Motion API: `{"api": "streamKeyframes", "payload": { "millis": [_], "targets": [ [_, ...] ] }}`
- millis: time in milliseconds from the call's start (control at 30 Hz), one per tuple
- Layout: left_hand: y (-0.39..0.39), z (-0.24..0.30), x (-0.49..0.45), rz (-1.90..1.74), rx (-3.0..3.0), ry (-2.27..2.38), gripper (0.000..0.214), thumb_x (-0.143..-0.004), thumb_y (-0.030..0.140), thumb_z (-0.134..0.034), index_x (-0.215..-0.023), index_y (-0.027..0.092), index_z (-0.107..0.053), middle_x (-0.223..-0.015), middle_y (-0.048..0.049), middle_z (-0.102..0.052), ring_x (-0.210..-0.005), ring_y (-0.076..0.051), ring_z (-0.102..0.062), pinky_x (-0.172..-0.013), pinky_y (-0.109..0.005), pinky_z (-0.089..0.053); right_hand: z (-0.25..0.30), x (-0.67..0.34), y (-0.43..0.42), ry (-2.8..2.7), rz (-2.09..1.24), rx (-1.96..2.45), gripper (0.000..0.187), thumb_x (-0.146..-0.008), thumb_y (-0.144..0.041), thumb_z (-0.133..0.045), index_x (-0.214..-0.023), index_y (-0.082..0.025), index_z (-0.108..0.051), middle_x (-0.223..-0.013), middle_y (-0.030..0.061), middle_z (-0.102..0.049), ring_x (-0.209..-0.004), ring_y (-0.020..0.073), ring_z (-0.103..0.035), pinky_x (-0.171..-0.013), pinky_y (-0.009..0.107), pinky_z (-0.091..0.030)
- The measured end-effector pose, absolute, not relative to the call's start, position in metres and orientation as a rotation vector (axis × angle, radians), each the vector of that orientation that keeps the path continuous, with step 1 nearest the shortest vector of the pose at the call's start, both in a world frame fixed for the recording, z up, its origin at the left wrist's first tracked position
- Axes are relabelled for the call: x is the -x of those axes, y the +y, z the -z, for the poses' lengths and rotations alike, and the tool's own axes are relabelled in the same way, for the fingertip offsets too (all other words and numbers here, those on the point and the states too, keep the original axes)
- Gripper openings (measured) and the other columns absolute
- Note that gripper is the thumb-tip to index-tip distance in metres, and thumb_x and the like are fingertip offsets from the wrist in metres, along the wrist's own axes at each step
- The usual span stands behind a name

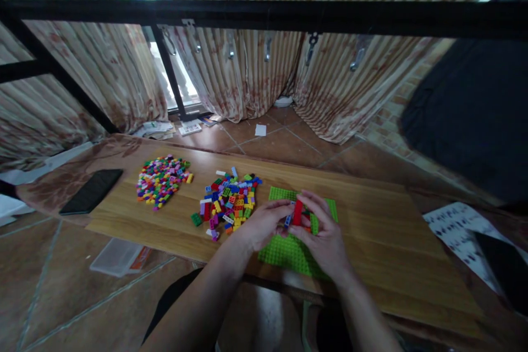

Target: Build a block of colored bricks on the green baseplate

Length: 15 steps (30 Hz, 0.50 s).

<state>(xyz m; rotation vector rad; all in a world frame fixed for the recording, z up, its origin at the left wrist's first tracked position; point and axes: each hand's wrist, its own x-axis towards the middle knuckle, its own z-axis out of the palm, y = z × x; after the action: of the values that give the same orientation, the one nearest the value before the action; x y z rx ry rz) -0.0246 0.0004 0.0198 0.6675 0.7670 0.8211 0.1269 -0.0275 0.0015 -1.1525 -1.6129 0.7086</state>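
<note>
Your bare forearms (214, 294) reach from near side, converging. Left hand (263, 225), right hand (325, 239) face each other, fingers (317, 206) bent, fingertips close together.

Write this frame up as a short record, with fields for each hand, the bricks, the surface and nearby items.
Left hand: left hand over the baseplate, fingertips at a blue brick; exact grip partly hidden
Right hand: right hand pinches a red brick between thumb and fingers
Baseplate: green baseplate, studded, beneath both hands
Bricks: two mixed-colour piles, the near pile and the far-left pile
Surface: wooden tabletop
Nearby: dark flat device left of the piles
</note>
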Motion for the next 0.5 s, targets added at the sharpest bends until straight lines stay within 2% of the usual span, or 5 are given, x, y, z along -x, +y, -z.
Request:
{"api": "streamKeyframes", "payload": {
  "millis": [267,500],
  "targets": [
    [0.0028,-0.0210,0.0251,-0.829,-0.618,0.713,0.038,-0.060,0.032,-0.086,-0.089,0.012,-0.071,-0.080,-0.0061,-0.072,-0.064,-0.009,-0.060,-0.056,-0.019,-0.037,0.0003,-0.1316,-0.0238,-1.650,-0.672,1.198,0.051,-0.077,-0.037,-0.073,-0.125,-0.033,-0.059,-0.134,0.0061,-0.051,-0.126,0.0255,-0.049,-0.105,0.045,-0.043],
    [0.0036,-0.0172,0.0228,-0.862,-0.724,0.852,0.041,-0.054,0.036,-0.088,-0.080,0.010,-0.071,-0.073,-0.0053,-0.071,-0.054,-0.006,-0.053,-0.049,-0.020,-0.030,0.0020,-0.1354,-0.0239,-1.754,-0.537,1.252,0.048,-0.077,-0.038,-0.073,-0.122,-0.030,-0.059,-0.133,0.0073,-0.053,-0.125,0.0265,-0.050,-0.106,0.048,-0.041]
  ]
}}
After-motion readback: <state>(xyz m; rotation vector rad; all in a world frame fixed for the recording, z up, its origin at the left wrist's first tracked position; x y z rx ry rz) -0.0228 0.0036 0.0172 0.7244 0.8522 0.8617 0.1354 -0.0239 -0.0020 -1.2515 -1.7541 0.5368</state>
